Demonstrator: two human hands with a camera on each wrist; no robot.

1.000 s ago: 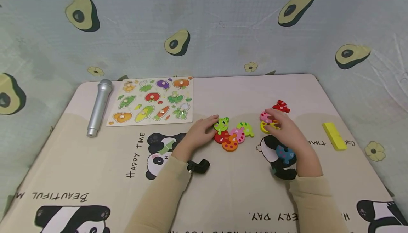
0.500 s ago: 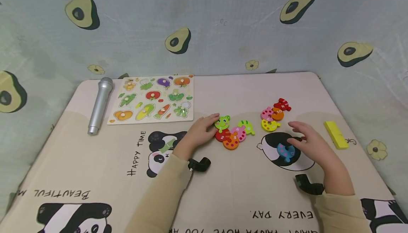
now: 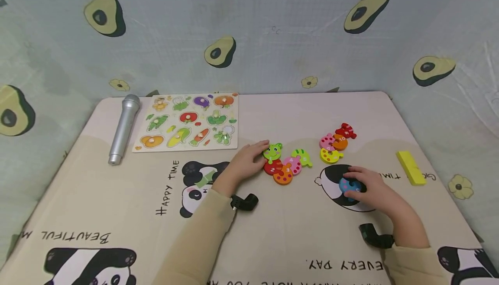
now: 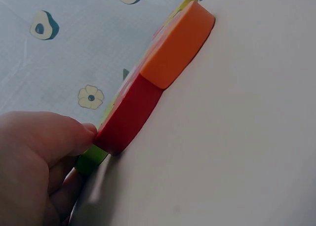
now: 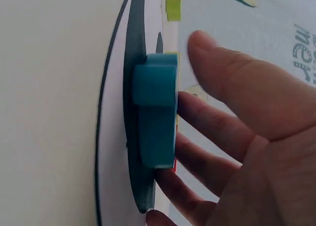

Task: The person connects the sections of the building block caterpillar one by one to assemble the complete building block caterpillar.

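In the head view, my left hand (image 3: 245, 162) holds the left end of a joined caterpillar puzzle, thumb and fingers at its green frog-faced piece (image 3: 272, 151). Linked on from there are a red piece (image 3: 273, 167), an orange piece (image 3: 283, 175), a pink piece (image 3: 293, 164) and a green striped piece (image 3: 302, 157). My right hand (image 3: 370, 186) reaches over a loose blue puzzle piece (image 3: 348, 185) lying on the printed panda. In the right wrist view, the thumb (image 5: 232, 73) stands apart from the blue piece's side, and the fingers spread behind it.
Beyond my right hand lies a second cluster of puzzle pieces, with yellow (image 3: 330, 156), pink (image 3: 326, 141), orange (image 3: 340, 142) and red (image 3: 346, 131). A yellow block (image 3: 411, 168) sits far right. A vegetable puzzle board (image 3: 191, 144) and a silver microphone (image 3: 123, 131) lie back left.
My right hand has left the far cluster, drawn back to the right, then come in over the blue piece. My left hand has stayed at the caterpillar's frog-faced end.
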